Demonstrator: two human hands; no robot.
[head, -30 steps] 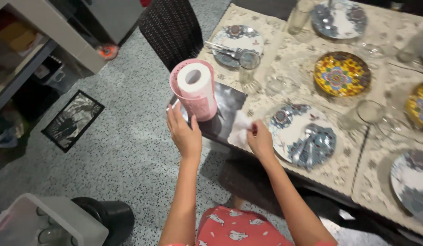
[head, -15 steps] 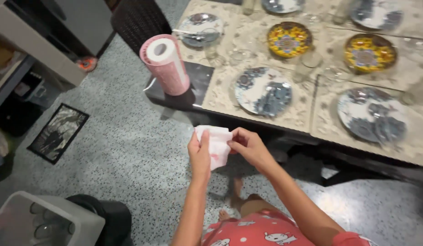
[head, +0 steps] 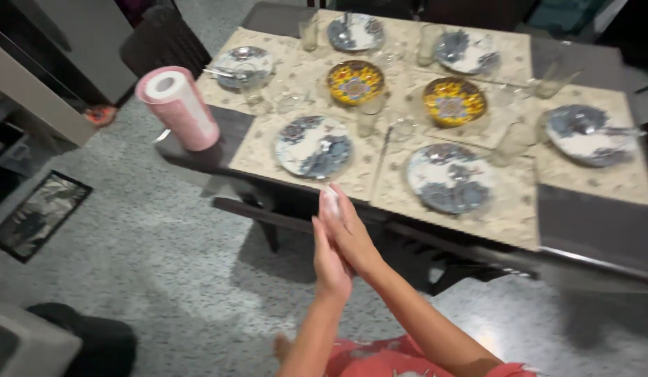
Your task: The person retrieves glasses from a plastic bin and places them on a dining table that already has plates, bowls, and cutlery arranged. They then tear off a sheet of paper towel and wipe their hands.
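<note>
White paper towel (head: pixel 330 201) pressed between both palms, table edge at 12 o'clock.
Left hand (head: pixel 330 262) and right hand (head: pixel 352 234) closed flat on it; towel's long axis points to 12, roll (head: pixel 177 106) at 10.

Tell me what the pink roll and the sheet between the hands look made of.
Pink roll: soft matte paper towel, wound layers around a hollow core. Sheet: seemingly the same thin white paper, pressed between left hand and right hand; mostly hidden.

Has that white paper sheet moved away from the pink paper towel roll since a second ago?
Yes. The paper sheet, earlier on the table beside the paper towel roll, is now pressed between both hands in front of the table edge, farther from the roll.
</note>
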